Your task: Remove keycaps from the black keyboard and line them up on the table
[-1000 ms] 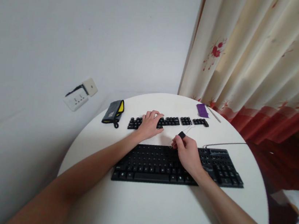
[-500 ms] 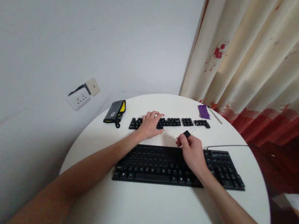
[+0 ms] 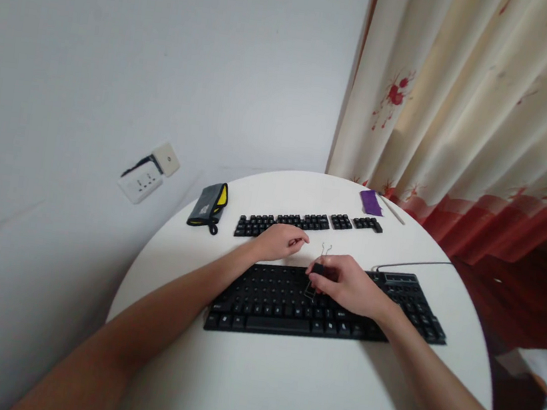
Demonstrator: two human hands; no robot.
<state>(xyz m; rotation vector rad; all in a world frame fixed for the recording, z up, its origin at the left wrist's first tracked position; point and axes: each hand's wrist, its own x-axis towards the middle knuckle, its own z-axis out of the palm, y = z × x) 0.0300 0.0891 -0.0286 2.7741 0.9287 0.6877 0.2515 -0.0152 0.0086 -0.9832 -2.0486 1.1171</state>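
A black keyboard (image 3: 261, 301) lies across the round white table (image 3: 280, 387). My right hand (image 3: 348, 287) rests over the keyboard's upper middle, closed on a small black-handled wire puller (image 3: 318, 271); thin wire ends stick out beyond my fingers. My left hand (image 3: 279, 241) hovers at the keyboard's far edge with its fingers curled together; what they hold, if anything, is hidden. Beyond it, loose black keycaps (image 3: 301, 222) are laid out in rows.
A grey and yellow pouch (image 3: 208, 204) lies left of the keycap rows. A purple piece (image 3: 370, 201) and a thin stick sit at the table's far right edge. The keyboard cable (image 3: 411, 263) runs right. Wall socket (image 3: 140, 182) left, curtain (image 3: 466, 123) right.
My left hand has drawn back from the keycap rows toward the keyboard and curled its fingers. My right hand has swung left and down onto the keyboard with the puller.
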